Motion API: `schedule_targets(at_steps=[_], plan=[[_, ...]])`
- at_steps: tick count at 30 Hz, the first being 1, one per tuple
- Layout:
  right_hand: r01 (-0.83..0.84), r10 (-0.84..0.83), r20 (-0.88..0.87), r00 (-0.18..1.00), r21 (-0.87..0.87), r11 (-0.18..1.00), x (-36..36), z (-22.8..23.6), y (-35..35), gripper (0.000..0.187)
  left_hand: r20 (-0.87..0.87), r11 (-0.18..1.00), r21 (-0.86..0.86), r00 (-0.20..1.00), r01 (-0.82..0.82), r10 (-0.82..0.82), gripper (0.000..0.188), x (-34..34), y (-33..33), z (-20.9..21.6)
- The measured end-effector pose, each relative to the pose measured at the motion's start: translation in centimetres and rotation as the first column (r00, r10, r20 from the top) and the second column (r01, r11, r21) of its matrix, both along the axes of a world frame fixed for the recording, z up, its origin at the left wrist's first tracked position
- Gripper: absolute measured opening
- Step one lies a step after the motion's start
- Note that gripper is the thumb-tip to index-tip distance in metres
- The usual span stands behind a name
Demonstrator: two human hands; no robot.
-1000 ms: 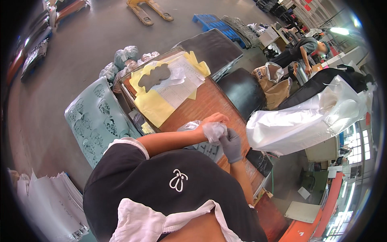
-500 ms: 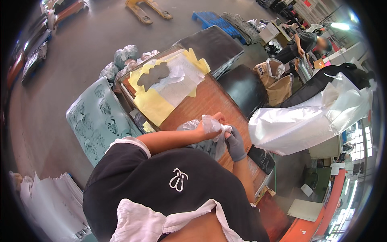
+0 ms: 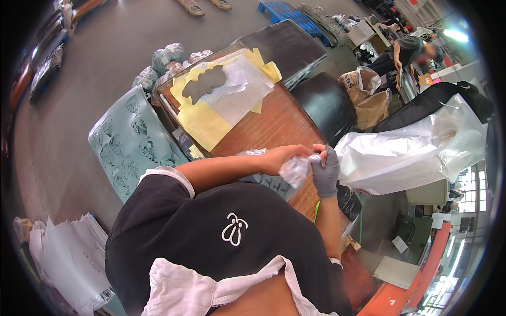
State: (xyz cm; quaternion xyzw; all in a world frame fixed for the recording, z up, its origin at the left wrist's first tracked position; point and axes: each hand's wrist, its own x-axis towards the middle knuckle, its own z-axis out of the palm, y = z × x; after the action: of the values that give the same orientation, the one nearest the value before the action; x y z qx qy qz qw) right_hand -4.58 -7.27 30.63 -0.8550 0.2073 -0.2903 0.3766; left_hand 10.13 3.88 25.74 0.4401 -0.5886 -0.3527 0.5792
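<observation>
My left hand (image 3: pixel 287 157), bare, is curled around a bunched clear plastic bag (image 3: pixel 295 171) above the wooden table. Gripping the gathered end of the same bag, my right hand (image 3: pixel 326 169) wears a grey glove with bare fingertips. The two hands are close together, and the bag hangs crumpled between and below them. What is inside the bag, if anything, I cannot make out. More clear plastic (image 3: pixel 254 152) shows beyond my left wrist, partly hidden by the arm.
On the wooden table (image 3: pixel 263 129) lie yellow sheets (image 3: pixel 203 126), white paper (image 3: pixel 245 95) and a dark grey flat piece (image 3: pixel 205 84). Tied bags (image 3: pixel 167 58) stand beyond its left edge. White plastic sheeting (image 3: pixel 390 158) is at right; a co-worker (image 3: pixel 406 52) bends over farther back.
Both hands have moved slightly right with the plastic bag. My right hand has turned more upright, and the bag now hangs bunched lower between the hands.
</observation>
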Motion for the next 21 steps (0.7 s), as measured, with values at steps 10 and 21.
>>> schedule_targets(at_steps=[10, 21], plan=[[0.22, -0.3, -0.303, 0.905, -0.27, 0.937, -4.7, -6.3, -2.4, 0.008, 0.628, 0.868, -0.352, 0.598, -0.351, 0.497, 0.016, 2.8, 4.9, -0.7], [0.231, -0.408, -0.525, 0.747, -0.37, 0.9, -8.2, -11.4, -4.5, 0.015, 0.546, 0.867, 0.069, 0.746, -0.493, 0.381, 0.013, 3.8, 10.7, -3.4]])
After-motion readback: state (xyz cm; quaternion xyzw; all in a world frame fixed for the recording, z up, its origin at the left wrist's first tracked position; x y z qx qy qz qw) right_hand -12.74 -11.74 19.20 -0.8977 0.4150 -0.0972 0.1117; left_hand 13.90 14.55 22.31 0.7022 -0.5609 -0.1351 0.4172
